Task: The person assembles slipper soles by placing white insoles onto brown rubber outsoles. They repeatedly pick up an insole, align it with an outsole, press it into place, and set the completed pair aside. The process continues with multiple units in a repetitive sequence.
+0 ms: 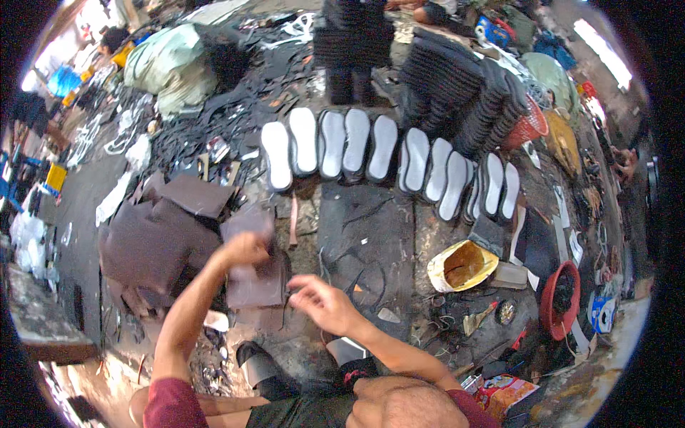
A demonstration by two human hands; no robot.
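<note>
The left hand (247,250) blurs over brown sheets (251,291), grip unclear; the right hand (325,305) is apart, fingers loosely spread. The top edge crops a black stack (353,44).

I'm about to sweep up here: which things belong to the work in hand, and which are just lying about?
Likely work:
brown sheets under the left hand, right hand alongside
brown pile beside them
perhaps the white-topped soles

Apparently lying about:
black scraps
orange wrapper
whitish plastic bag
</note>
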